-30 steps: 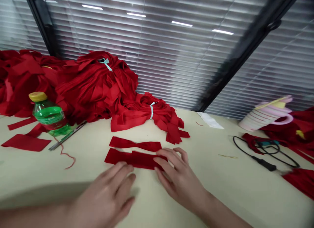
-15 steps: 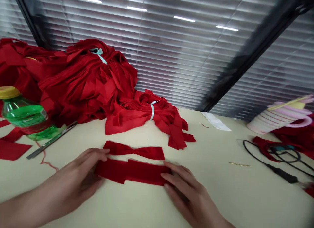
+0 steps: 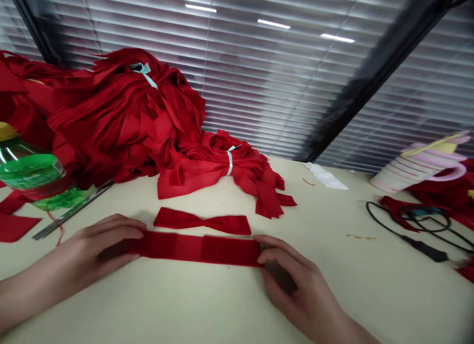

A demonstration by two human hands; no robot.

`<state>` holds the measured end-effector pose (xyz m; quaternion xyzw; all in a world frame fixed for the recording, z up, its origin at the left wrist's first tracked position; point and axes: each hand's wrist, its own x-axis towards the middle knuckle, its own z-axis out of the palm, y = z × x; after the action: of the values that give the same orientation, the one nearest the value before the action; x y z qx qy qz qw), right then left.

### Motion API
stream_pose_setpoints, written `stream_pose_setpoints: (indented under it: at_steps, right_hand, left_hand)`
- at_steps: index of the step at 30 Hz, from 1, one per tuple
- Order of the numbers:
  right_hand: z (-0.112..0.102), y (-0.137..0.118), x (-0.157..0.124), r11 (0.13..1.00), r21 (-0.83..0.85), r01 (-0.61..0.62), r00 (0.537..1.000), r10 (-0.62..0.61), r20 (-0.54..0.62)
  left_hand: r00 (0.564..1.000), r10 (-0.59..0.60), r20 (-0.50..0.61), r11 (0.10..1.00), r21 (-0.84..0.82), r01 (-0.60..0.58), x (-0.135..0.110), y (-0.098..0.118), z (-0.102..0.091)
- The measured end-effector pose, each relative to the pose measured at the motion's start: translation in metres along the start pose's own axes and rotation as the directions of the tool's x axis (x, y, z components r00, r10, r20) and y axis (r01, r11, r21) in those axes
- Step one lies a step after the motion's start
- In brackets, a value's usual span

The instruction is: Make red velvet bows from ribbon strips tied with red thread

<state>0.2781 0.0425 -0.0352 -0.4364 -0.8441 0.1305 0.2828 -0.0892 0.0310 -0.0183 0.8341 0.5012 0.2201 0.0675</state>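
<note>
A long red felt strip [image 3: 196,247] lies flat on the cream table [image 3: 222,309], stretched between my two hands. My left hand [image 3: 99,245] pinches its left end, fingers closed over the cloth. My right hand [image 3: 296,284] grips its right end with fingertips pressed together. Just behind the strip rests a red bow-shaped piece [image 3: 202,221], touched by neither hand.
A tied bundle of red pieces [image 3: 225,168] and a big red heap [image 3: 122,116] fill the back left. A green bottle [image 3: 33,176] and metal scissors [image 3: 72,210] sit at left. A black cable tool [image 3: 418,233] and pink-striped stack [image 3: 418,168] are at right.
My left hand came forward from the near edge and took the strip's left end. Both hands drew apart, and the folded strip now lies pulled out longer.
</note>
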Motion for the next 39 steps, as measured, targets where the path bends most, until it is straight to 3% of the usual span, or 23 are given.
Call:
stream_pose_setpoints:
  at_steps: [5,8,9,13,18,28,39]
  right_hand:
    - [-0.004,-0.004,0.000,0.999,-0.037,-0.021,0.997,0.019,-0.069]
    - [-0.004,-0.013,0.003,0.994,-0.105,0.041,0.989,-0.056,-0.139]
    - [-0.003,-0.018,0.004,0.987,-0.131,0.090,0.985,-0.108,-0.138]
    - [0.012,-0.041,0.009,0.904,-0.259,0.340,0.935,-0.355,-0.016]
    - [0.031,-0.058,0.015,0.867,-0.313,0.389,0.919,-0.387,0.070]
    - [0.042,-0.043,0.015,0.865,-0.286,0.412,0.904,-0.428,0.008]
    - [0.041,-0.038,0.017,0.834,-0.325,0.446,0.883,-0.469,0.007]
  left_hand:
    - [0.992,0.118,-0.035,0.982,0.150,-0.111,-0.002,0.002,0.000]
    - [0.978,0.186,-0.090,0.947,0.282,-0.154,-0.012,0.021,0.010]
    - [0.983,0.175,-0.049,0.927,0.344,-0.148,-0.015,0.030,0.014]
    - [0.932,0.362,-0.025,0.787,0.544,-0.291,-0.017,0.074,0.030]
    - [0.933,0.356,0.051,0.753,0.576,-0.318,0.007,0.106,0.042]
    - [0.959,0.284,0.020,0.883,0.385,-0.269,0.008,0.099,0.065]
    - [0.926,0.378,-0.006,0.821,0.463,-0.333,0.009,0.094,0.064]
